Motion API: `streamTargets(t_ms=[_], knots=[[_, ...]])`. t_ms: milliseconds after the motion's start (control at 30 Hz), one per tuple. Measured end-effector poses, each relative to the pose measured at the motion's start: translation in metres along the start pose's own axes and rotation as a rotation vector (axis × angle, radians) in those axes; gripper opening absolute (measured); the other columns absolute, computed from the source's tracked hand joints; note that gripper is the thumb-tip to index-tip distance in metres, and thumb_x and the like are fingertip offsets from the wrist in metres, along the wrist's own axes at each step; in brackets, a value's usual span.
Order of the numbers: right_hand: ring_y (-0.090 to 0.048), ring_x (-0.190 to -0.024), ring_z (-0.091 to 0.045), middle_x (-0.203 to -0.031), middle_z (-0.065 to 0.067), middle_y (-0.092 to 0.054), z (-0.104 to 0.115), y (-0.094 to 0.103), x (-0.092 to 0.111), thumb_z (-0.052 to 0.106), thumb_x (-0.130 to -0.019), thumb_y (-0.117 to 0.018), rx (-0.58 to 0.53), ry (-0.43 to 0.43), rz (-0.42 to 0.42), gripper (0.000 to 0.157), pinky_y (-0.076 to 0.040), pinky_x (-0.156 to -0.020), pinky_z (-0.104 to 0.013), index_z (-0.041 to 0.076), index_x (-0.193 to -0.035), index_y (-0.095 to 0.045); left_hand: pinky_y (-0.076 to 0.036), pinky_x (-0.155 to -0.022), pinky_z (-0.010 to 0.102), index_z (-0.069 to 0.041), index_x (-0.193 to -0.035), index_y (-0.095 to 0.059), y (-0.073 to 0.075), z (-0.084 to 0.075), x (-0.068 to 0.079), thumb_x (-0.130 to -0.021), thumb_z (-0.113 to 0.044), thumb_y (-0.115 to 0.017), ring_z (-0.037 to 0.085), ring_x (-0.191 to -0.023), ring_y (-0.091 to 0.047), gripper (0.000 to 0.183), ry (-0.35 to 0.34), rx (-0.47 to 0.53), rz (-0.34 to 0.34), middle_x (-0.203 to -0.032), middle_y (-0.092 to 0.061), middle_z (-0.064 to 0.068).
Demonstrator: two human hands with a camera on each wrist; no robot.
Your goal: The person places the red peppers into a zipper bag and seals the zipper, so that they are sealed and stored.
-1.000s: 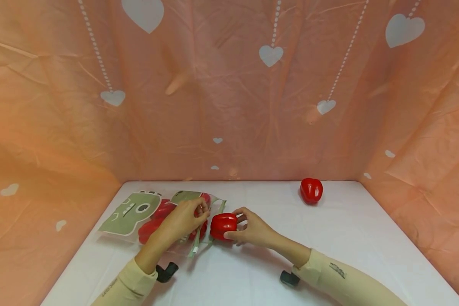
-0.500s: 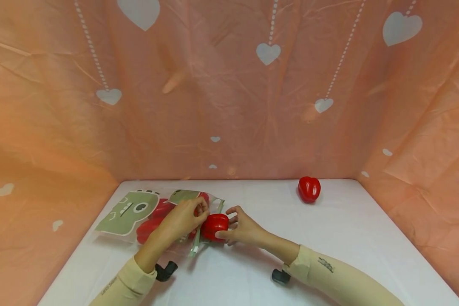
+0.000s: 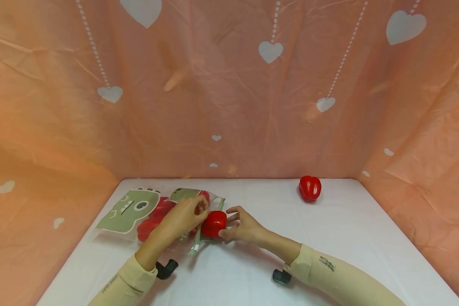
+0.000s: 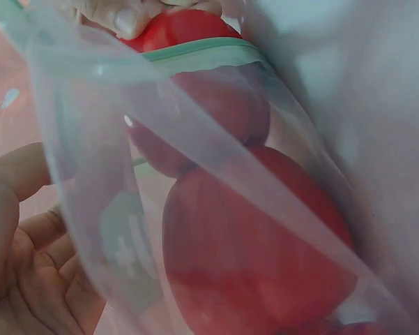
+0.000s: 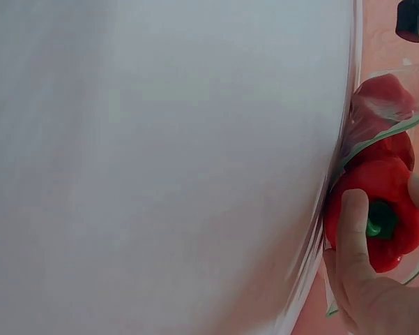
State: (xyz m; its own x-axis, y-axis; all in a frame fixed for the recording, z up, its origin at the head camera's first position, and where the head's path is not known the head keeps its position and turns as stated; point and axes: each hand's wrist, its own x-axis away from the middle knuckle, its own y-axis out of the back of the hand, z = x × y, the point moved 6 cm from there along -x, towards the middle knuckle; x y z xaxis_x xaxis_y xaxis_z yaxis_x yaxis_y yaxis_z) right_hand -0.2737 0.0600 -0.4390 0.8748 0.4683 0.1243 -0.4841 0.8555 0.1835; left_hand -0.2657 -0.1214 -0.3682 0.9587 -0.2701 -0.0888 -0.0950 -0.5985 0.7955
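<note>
A clear zip bag (image 3: 128,212) printed with green monster faces lies on the left of the table, with several red bell peppers (image 3: 150,227) inside. My left hand (image 3: 183,216) is at the bag's mouth, its thumb and fingers pinching the upper edge up. In the left wrist view the green zip strip (image 4: 195,50) arches over the peppers. My right hand (image 3: 245,227) grips another red bell pepper (image 3: 215,224) by its stem end, right at the mouth. The right wrist view shows its green stem (image 5: 382,218) between thumb and fingers.
One more red bell pepper (image 3: 310,188) stands near the table's back right. The white tabletop (image 3: 329,238) is enclosed by orange cloth walls (image 3: 237,114) with heart prints. Dark camera mounts (image 3: 281,277) sit under both wrists.
My right hand has moved left, bringing the bell pepper from beside the bag into its mouth, and the pepper has tilted a little. My left hand has stayed at the bag's edge.
</note>
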Motion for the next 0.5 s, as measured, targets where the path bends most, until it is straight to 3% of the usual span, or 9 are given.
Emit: streamTargets(t_ms=[100, 300, 500], knots=[[-0.075, -0.101, -0.029, -0.127, -0.024, -0.065, -0.0003, -0.0007, -0.0013, -0.002, -0.088, -0.082, -0.024, 0.001, -0.011, 0.067, -0.064, -0.082, -0.041, -0.007, -0.142, -0.043, -0.056, -0.060, 0.025, -0.011, -0.104, -0.067, 0.0001, 0.0001, 0.0002, -0.099, -0.013, -0.078, 0.014, -0.062, -0.058, 0.013, -0.001, 0.004, 0.000, -0.079, -0.064, -0.001], [-0.075, -0.105, -0.028, -0.125, -0.019, -0.072, -0.0015, -0.0021, -0.0015, 0.002, -0.089, -0.082, 0.036, 0.012, -0.025, 0.061, -0.062, -0.086, -0.034, -0.007, -0.139, -0.051, -0.053, -0.057, 0.025, -0.011, -0.102, -0.066, -0.0003, -0.0011, -0.0001, -0.099, -0.013, -0.078, 0.013, -0.060, -0.057, 0.012, -0.014, 0.004, -0.004, -0.076, -0.062, -0.002], [-0.075, -0.105, -0.027, -0.123, -0.021, -0.072, -0.0019, -0.0036, -0.0034, 0.000, -0.091, -0.080, -0.054, 0.022, -0.035, 0.052, -0.062, -0.088, -0.035, -0.011, -0.135, -0.054, -0.051, -0.057, 0.025, -0.011, -0.100, -0.066, 0.0005, -0.0032, -0.0024, -0.098, -0.012, -0.077, 0.013, -0.061, -0.055, 0.012, -0.047, -0.027, -0.022, -0.074, -0.061, -0.003]])
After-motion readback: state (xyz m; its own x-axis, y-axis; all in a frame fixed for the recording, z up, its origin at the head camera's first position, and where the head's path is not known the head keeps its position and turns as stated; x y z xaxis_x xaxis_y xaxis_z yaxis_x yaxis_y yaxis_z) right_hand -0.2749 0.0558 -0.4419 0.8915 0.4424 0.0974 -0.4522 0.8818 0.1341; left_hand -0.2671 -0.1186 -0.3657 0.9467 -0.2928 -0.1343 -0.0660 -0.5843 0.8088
